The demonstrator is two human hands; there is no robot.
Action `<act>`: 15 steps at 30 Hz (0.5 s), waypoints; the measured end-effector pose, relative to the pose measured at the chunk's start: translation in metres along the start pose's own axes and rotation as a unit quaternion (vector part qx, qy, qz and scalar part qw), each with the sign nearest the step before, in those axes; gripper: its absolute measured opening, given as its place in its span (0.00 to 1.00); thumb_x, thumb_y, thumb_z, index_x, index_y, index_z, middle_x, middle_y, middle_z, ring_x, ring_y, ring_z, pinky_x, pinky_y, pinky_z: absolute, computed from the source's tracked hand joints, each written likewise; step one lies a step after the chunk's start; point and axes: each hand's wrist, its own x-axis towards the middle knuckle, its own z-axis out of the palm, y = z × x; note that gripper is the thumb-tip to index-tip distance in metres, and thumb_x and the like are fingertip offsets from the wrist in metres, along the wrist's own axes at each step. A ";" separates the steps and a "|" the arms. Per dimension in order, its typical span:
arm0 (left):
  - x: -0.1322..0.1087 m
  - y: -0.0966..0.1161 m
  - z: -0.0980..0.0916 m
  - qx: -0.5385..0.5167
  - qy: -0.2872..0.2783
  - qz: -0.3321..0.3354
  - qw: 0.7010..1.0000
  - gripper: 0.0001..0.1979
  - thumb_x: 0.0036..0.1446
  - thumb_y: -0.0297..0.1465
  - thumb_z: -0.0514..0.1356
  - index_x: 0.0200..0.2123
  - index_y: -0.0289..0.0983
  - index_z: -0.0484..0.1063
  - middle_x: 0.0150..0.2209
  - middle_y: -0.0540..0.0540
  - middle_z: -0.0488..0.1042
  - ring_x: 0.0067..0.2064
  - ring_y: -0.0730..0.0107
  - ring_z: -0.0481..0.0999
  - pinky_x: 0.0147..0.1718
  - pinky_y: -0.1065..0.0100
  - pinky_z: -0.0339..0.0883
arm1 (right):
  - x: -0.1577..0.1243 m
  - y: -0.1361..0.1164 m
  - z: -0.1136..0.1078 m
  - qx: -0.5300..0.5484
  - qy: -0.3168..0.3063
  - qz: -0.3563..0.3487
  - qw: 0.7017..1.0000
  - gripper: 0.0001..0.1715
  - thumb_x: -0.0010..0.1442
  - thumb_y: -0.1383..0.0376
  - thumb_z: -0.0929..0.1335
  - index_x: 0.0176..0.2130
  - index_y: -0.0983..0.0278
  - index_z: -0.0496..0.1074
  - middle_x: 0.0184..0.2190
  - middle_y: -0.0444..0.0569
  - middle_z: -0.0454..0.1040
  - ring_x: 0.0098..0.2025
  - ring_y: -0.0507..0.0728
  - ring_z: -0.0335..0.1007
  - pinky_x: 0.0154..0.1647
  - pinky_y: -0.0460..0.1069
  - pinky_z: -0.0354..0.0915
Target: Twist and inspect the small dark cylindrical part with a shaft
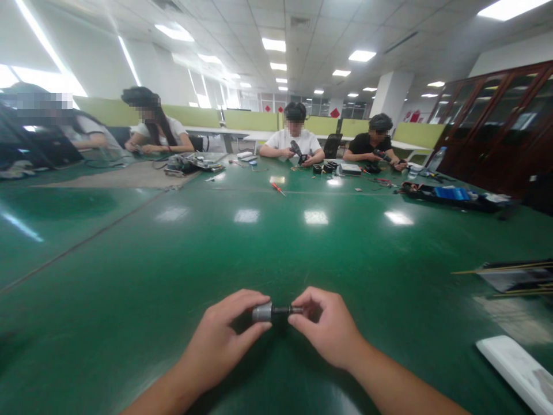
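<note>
Lower centre: cylindrical part (265, 313), smooth grey barrel (261, 313), thin dark shaft (282, 310). Your left grip (227, 327) pinches the barrel, your right grip (332, 324) the shaft's tip. Glossy green bench (207, 248) beneath. Your fingertips (262, 300) partly hide both ends; lower right, white object (510, 366) cut off.

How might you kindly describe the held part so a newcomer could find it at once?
Find the green table, then the left hand and right hand nearest the camera. They hold the part, whose silvery cylinder and thin dark shaft distinguish it from the white object at right.
</note>
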 end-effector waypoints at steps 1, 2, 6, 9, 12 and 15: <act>0.000 -0.001 0.000 0.000 0.001 0.000 1.000 0.12 0.57 0.32 0.67 0.45 0.43 0.78 0.43 0.47 0.81 0.44 0.64 0.81 0.46 0.67 0.75 | 0.000 0.000 0.000 -0.001 0.000 0.000 1.000 0.04 0.51 0.69 0.74 0.32 0.63 0.78 0.25 0.43 0.76 0.28 0.52 0.70 0.31 0.46 0.64; -0.001 -0.002 0.001 -0.001 0.002 0.000 1.000 0.12 0.57 0.32 0.67 0.46 0.44 0.78 0.43 0.48 0.81 0.44 0.65 0.81 0.46 0.67 0.75 | 0.000 0.000 0.000 -0.002 0.000 0.000 1.000 0.04 0.51 0.69 0.74 0.32 0.63 0.78 0.25 0.43 0.76 0.28 0.52 0.70 0.31 0.46 0.64; -0.002 -0.004 0.001 0.000 0.007 0.000 1.000 0.12 0.57 0.32 0.67 0.46 0.44 0.77 0.44 0.49 0.81 0.45 0.65 0.81 0.47 0.68 0.74 | 0.000 0.000 -0.001 -0.004 0.002 -0.004 1.000 0.04 0.51 0.69 0.74 0.32 0.63 0.78 0.25 0.43 0.76 0.28 0.53 0.70 0.31 0.46 0.64; -0.002 -0.003 0.000 0.000 0.003 0.000 1.000 0.12 0.57 0.32 0.67 0.46 0.44 0.77 0.44 0.48 0.81 0.45 0.65 0.80 0.47 0.68 0.74 | 0.000 0.001 -0.001 -0.004 0.004 -0.009 1.000 0.04 0.51 0.69 0.74 0.32 0.64 0.78 0.25 0.43 0.76 0.28 0.52 0.70 0.31 0.46 0.64; -0.001 0.000 -0.001 -0.001 -0.001 -0.002 1.000 0.11 0.58 0.32 0.67 0.45 0.44 0.77 0.43 0.48 0.81 0.45 0.65 0.80 0.46 0.68 0.74 | 0.000 0.002 -0.001 -0.005 0.003 -0.011 1.000 0.04 0.51 0.70 0.73 0.32 0.64 0.77 0.25 0.43 0.76 0.28 0.52 0.70 0.32 0.46 0.64; 0.000 0.000 -0.001 -0.002 -0.003 -0.006 1.000 0.11 0.58 0.32 0.67 0.45 0.44 0.77 0.43 0.49 0.81 0.44 0.66 0.80 0.46 0.68 0.74 | 0.001 0.002 -0.001 -0.010 0.002 -0.008 1.000 0.03 0.52 0.69 0.73 0.32 0.64 0.77 0.25 0.43 0.76 0.28 0.52 0.70 0.31 0.46 0.63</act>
